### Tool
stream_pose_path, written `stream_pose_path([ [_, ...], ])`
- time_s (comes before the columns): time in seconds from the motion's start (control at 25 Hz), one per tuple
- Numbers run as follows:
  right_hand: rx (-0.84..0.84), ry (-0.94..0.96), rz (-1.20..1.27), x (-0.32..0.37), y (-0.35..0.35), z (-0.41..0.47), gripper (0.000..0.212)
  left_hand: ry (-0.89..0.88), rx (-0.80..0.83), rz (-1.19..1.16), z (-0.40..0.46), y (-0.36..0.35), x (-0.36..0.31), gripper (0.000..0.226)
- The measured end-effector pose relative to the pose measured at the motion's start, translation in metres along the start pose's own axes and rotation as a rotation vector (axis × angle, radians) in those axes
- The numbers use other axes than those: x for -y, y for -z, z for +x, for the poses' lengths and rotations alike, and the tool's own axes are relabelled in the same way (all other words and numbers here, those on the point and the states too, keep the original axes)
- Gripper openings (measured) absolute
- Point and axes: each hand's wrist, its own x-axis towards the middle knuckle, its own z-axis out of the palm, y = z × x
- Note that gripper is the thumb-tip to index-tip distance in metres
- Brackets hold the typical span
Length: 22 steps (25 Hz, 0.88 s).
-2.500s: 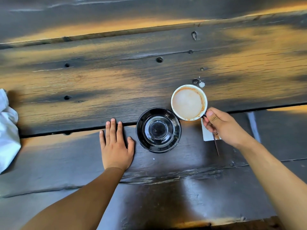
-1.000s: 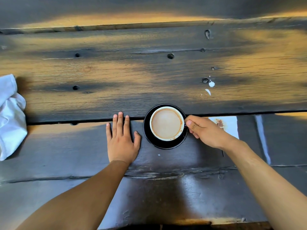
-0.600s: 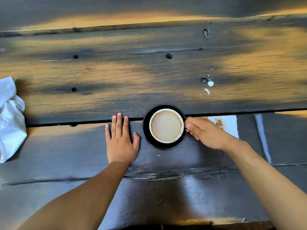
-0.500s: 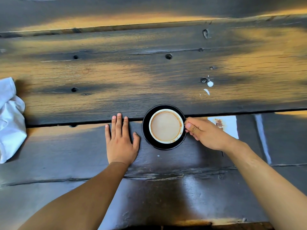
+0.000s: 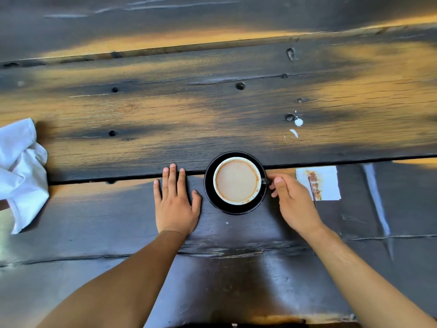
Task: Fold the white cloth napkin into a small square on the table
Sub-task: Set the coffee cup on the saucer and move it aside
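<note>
2 hands | left hand (image 5: 176,204) flat, right hand (image 5: 292,203) loosening off cup (image 5: 237,180) handle | napkin (image 5: 21,171) far left

A white cup (image 5: 237,180) of milky brown coffee stands on a black saucer (image 5: 214,200) near the middle of the view, its small dark handle pointing right. A brown ring of foam lines the inside of the cup's rim. To the right of the saucer, a little apart from it, lies a small white paper slip (image 5: 327,183) with a rusty brown stain along its left side. Farther back, two white specks (image 5: 298,122) mark the planks beside a dark knot hole (image 5: 289,117). More round holes dot the same board.
</note>
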Motion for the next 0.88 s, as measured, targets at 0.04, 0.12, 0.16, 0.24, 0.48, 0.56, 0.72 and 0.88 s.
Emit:
stream_pose_path([
  [0.04,-0.041,-0.019,-0.028,-0.003,-0.009,-0.010,0.029,0.007,0.017,0.003,0.000,0.001,0.000,0.069],
  [0.12,-0.064,0.001,-0.147,-0.009,-0.022,-0.034,0.031,0.015,0.052,0.015,0.001,0.004,-0.003,0.069],
  [0.16,-0.068,0.050,-0.241,-0.012,-0.027,-0.048,0.034,0.016,0.066,0.015,0.000,0.006,-0.004,0.069],
  [0.24,-0.043,0.154,-0.494,-0.019,-0.038,-0.075,0.045,0.023,0.085,-0.010,-0.008,0.011,-0.007,0.069],
  [0.48,0.185,0.079,-0.724,-0.023,-0.053,-0.129,0.063,-0.041,0.246,-0.026,-0.124,0.020,-0.001,0.069],
  [0.56,0.206,0.046,-0.767,-0.018,-0.054,-0.145,0.066,-0.082,0.317,0.009,-0.154,0.028,0.007,0.067],
  [0.72,0.266,-0.043,-0.746,-0.006,-0.062,-0.183,0.072,-0.138,0.396,0.004,-0.191,0.043,0.022,0.056],
  [0.88,0.307,-0.094,-0.715,-0.010,-0.076,-0.240,0.073,-0.143,0.401,0.001,-0.239,0.057,0.040,0.048],
])
